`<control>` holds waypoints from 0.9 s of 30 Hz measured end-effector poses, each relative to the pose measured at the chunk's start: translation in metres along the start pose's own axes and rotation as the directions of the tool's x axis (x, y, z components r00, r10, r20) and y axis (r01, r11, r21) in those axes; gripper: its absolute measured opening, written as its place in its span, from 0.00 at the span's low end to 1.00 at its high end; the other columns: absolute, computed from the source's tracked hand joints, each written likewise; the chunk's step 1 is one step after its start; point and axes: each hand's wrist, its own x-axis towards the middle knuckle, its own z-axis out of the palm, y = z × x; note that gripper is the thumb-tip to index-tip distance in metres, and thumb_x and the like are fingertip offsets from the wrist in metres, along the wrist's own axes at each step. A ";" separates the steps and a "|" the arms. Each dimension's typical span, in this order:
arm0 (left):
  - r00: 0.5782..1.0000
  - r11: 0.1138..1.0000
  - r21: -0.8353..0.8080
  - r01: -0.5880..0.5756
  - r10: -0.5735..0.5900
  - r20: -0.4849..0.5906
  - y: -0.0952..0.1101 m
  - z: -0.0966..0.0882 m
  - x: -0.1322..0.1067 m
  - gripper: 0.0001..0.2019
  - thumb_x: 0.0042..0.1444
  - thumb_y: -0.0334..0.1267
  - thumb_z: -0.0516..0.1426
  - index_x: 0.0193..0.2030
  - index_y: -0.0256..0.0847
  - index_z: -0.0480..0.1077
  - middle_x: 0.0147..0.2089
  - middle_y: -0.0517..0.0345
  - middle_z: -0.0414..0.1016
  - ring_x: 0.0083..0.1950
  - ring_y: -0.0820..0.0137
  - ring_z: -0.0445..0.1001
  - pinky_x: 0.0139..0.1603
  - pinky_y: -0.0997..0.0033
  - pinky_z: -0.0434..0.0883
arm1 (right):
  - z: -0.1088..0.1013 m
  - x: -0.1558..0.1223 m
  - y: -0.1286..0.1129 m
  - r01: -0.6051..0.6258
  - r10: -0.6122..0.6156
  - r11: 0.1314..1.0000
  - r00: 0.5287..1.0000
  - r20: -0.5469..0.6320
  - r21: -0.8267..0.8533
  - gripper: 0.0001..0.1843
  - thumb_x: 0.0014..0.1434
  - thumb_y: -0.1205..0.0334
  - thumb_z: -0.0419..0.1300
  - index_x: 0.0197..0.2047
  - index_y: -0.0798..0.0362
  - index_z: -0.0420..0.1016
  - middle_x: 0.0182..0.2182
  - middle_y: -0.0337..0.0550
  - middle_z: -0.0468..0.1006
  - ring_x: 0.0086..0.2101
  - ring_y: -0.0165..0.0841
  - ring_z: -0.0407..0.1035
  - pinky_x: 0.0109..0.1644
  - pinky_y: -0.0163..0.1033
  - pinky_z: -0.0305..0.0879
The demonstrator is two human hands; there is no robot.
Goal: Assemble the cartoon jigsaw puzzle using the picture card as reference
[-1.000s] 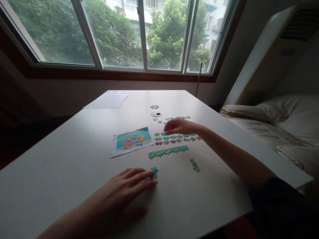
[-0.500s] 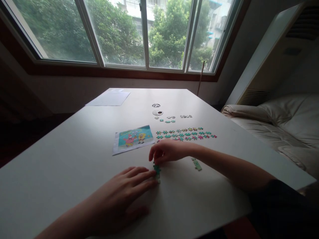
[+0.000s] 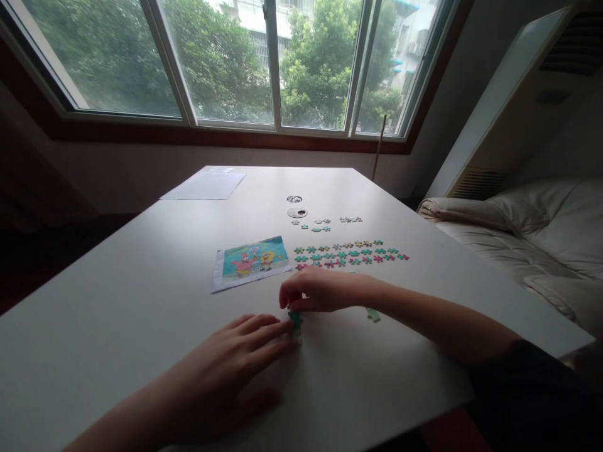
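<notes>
My left hand lies flat on the white table, fingers stretched out, its fingertips touching a small joined bit of teal jigsaw. My right hand is curled in a pinch right above that bit, fingertips down on a teal piece; what exactly it grips is mostly hidden. It covers the long assembled strip. Another short joined strip lies just right of the wrist. A cartoon reference picture sits beyond the hands.
Several loose teal and pink pieces are laid in rows behind my right hand, with a few more farther back. Two round cable holes and a paper sheet lie toward the window. A sofa stands at right.
My right hand came back from the rows of loose pieces to the small joined bit at my left fingertips and lowered onto it. My left hand stayed put.
</notes>
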 end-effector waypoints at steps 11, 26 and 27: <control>1.000 1.000 0.012 -0.005 0.005 -0.022 0.000 0.000 0.001 0.22 0.59 0.41 0.54 0.61 0.47 0.59 0.60 0.55 0.65 0.56 0.58 0.66 0.54 0.58 0.67 | -0.015 -0.012 -0.008 -0.072 0.062 0.991 0.994 -0.086 -0.115 0.09 0.57 0.67 0.57 0.42 0.57 0.72 0.33 0.43 0.75 0.32 0.27 0.66 0.36 0.32 0.60; 1.000 1.000 0.002 -0.003 0.003 -0.003 -0.001 0.002 0.000 0.20 0.59 0.41 0.54 0.58 0.47 0.61 0.60 0.55 0.65 0.57 0.58 0.65 0.54 0.57 0.66 | -0.018 -0.055 0.005 -0.235 0.234 0.967 0.972 -0.021 -0.096 0.08 0.57 0.64 0.57 0.39 0.56 0.74 0.29 0.41 0.74 0.29 0.26 0.65 0.33 0.31 0.59; 1.000 1.000 -0.009 -0.006 0.006 0.001 0.000 0.001 0.001 0.20 0.59 0.41 0.54 0.58 0.47 0.61 0.60 0.55 0.65 0.57 0.58 0.65 0.54 0.57 0.66 | -0.014 -0.051 0.003 -0.217 0.217 0.973 0.976 -0.011 -0.082 0.08 0.57 0.65 0.58 0.40 0.57 0.74 0.30 0.42 0.74 0.29 0.26 0.65 0.33 0.31 0.59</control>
